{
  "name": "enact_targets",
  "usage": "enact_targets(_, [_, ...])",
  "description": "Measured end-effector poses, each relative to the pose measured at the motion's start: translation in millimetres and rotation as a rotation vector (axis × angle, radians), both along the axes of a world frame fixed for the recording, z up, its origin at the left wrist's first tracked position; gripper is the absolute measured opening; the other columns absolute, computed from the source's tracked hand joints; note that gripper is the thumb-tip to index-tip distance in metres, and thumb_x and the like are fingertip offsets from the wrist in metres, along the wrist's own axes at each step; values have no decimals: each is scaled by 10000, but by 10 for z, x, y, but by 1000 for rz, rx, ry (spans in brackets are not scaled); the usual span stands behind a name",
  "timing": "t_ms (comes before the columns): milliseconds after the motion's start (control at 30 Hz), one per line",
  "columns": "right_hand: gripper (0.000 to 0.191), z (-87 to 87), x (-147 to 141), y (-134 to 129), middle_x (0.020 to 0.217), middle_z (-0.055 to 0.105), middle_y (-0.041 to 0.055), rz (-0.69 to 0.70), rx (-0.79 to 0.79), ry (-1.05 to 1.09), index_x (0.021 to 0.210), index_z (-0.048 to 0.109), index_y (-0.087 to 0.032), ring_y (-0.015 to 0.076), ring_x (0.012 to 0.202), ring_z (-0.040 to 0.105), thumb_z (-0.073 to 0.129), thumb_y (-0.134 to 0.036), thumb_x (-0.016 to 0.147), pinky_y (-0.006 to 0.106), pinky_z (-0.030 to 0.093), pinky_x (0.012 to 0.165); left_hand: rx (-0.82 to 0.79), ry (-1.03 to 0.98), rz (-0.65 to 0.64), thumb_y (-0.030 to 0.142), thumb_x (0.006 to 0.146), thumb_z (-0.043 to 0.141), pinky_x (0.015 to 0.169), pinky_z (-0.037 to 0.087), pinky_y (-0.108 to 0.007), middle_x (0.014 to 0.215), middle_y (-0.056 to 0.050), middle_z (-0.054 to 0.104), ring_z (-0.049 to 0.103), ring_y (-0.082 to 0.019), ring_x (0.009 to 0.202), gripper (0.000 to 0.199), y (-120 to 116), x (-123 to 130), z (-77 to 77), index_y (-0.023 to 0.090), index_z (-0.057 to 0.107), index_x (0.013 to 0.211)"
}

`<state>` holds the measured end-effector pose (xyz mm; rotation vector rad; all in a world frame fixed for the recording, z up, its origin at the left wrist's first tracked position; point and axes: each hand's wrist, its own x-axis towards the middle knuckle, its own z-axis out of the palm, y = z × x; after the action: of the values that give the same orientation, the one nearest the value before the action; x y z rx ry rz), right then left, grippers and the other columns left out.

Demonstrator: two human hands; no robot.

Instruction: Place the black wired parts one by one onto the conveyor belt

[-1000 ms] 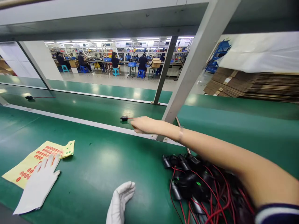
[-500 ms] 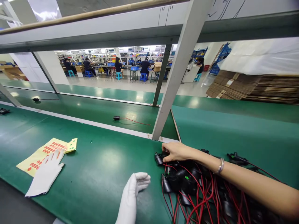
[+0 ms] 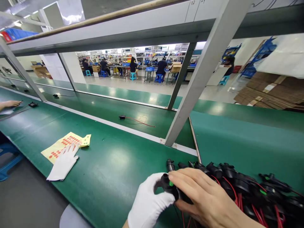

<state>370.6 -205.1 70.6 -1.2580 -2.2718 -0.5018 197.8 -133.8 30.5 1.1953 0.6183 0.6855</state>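
Observation:
My left hand (image 3: 150, 201), in a white glove, curls its thumb and fingers around a small black pump (image 3: 168, 183) with a green mark on it. Bare, my right hand (image 3: 197, 193) grips the same pump from the right, its fingers lying over the top and hiding much of the body. Red wires hang below the two hands. Close by on the right lies a heap of similar black pumps (image 3: 239, 183) with red wires, partly covered by my right hand and forearm.
An empty white glove (image 3: 63, 163) rests on a yellow sheet of red stickers (image 3: 55, 152). A single pump (image 3: 122, 117) lies beyond the metal strip. A slanted white post (image 3: 197, 85) rises from the green bench (image 3: 114, 161). At far left, another person's hand (image 3: 10, 104) is near a black part.
My right hand has drawn back from the heap with a pump, and my left hand has closed around it too. The view has swung left, bringing another person's hand into sight.

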Motion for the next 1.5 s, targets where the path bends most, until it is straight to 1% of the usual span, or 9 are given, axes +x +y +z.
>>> enact_targets(367, [240, 324, -71, -82, 986, 812, 38, 160, -79, 52, 1168, 691, -208, 190, 933, 768, 594, -116, 968, 277, 617, 951, 107, 149, -5, 162, 637, 762, 989, 496, -377, 1104, -76, 775, 695, -299, 1061, 408, -85, -215, 63, 173, 740, 1044])
enact_targets(567, [228, 369, -124, -55, 960, 781, 112, 180, -185, 17, 1100, 687, -119, 226, 912, 751, 580, -46, 913, 282, 626, 880, 176, 265, 9, 199, 631, 767, 965, 501, -373, 1049, -76, 780, 703, -303, 1023, 366, -154, -219, 80, 174, 752, 995])
enact_targets(700, [336, 297, -172, -34, 945, 718, 89, 202, -324, 192, 1079, 616, -154, 222, 881, 694, 627, 2, 782, 305, 603, 823, 159, 303, 7, 203, 658, 733, 963, 482, -359, 1069, -64, 769, 683, -288, 1043, 357, -178, -250, 54, 185, 735, 1015])
enact_targets(833, [451, 172, -209, 37, 856, 581, -11, 99, -514, 436, 927, 497, -231, 157, 732, 567, 677, 3, 585, 247, 507, 617, -104, 156, -53, 345, 724, 753, 791, 497, -312, 864, -44, 748, 677, -225, 849, 254, -163, -263, 0, 163, 670, 881])
enact_targets(900, [432, 134, -211, 88, 825, 525, -40, 4, -680, 573, 854, 456, -240, 139, 710, 497, 686, -31, 553, 241, 437, 608, -246, -31, -124, 565, 763, 723, 715, 482, -295, 762, -46, 713, 666, -202, 756, 428, -169, -227, -42, 147, 638, 798])
enact_targets(1000, [263, 111, -206, 176, 828, 519, -34, -62, -997, 814, 865, 511, -221, 142, 754, 480, 681, -132, 686, 249, 400, 666, -529, -290, -240, 797, 710, 643, 648, 484, -291, 638, -41, 677, 651, -173, 599, 674, -204, -136, -113, 124, 645, 738])
enact_targets(1133, [237, 61, -225, 263, 846, 519, -15, 33, -1273, 1152, 946, 553, -194, 141, 766, 466, 634, -404, 874, 245, 389, 670, -916, -395, -296, 809, 570, 744, 590, 501, -267, 543, -10, 654, 600, -126, 465, 716, -248, -84, -120, 106, 672, 684])
enact_targets(1333, [419, -2, -292, 277, 800, 516, -23, -35, -1238, 1208, 890, 570, -190, 137, 737, 458, 693, -585, 829, 238, 387, 667, -1009, -469, -226, 750, 547, 806, 768, 522, -337, 485, 12, 604, 649, -184, 565, 635, -304, -72, -72, 138, 637, 557])
enact_targets(1500, [227, 24, -289, 238, 851, 580, 2, -38, -1122, 1101, 933, 589, -195, 159, 776, 554, 638, -411, 883, 263, 468, 703, -922, -525, -238, 819, 583, 725, 816, 513, -395, 458, 31, 496, 678, -241, 657, 671, -329, -7, -126, 159, 610, 550])
